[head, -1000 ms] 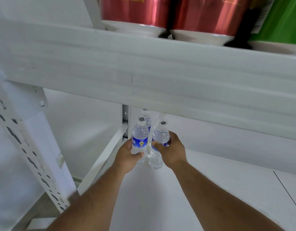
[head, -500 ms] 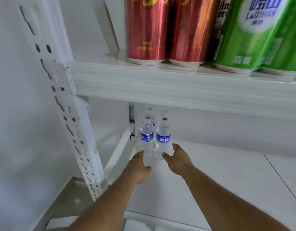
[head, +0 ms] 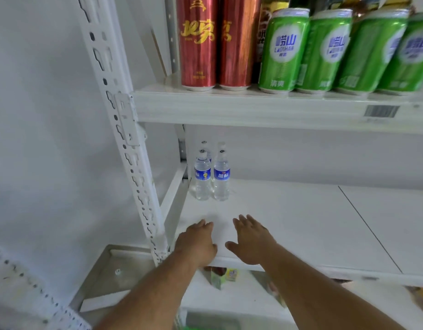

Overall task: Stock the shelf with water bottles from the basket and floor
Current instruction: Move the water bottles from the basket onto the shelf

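Shelving first: your white metal shelf (head: 289,217) carries the small clear blue-labelled water bottles (head: 211,177) upright in its back left corner. Left hand (head: 197,241) and right hand (head: 249,241), both empty with fingers relaxed (near the front edge), should fetch more and fill forward in rows.

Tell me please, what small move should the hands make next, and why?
Probably both hands should draw back out of the shelf and go down for more bottles. The left hand and right hand are open and hold nothing, the water bottles stand upright in the back left corner, apart from the fingers, and most of the white shelf board beside them is bare.
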`<act>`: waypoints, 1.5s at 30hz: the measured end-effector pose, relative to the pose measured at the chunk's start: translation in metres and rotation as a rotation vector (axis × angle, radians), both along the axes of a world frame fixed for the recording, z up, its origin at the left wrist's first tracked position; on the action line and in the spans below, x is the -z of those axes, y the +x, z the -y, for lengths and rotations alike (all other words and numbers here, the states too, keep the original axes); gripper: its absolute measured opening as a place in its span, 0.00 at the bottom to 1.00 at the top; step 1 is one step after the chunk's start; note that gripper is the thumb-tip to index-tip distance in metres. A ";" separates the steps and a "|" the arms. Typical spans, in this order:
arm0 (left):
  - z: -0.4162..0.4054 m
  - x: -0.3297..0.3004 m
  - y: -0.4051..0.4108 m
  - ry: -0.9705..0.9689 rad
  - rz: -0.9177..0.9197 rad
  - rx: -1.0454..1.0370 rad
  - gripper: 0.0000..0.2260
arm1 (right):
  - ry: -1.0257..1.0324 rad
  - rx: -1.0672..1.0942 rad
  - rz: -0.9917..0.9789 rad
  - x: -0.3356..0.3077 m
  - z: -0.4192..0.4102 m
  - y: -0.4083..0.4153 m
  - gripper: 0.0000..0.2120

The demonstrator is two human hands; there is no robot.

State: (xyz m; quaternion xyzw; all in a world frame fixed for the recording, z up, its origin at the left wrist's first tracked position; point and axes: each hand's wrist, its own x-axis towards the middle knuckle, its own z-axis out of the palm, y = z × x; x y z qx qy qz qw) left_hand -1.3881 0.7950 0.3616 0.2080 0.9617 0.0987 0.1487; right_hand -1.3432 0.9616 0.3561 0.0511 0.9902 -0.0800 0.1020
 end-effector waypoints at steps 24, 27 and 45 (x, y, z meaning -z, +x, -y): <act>0.023 0.159 0.212 -0.160 0.411 -0.088 0.31 | -0.289 0.122 0.336 0.150 -0.023 0.232 0.37; 0.045 0.187 0.209 -0.168 0.489 -0.120 0.32 | -0.302 0.183 0.385 0.173 -0.013 0.237 0.37; 0.096 0.328 0.160 0.064 0.755 -0.334 0.30 | -0.418 0.558 0.639 0.289 0.040 0.232 0.36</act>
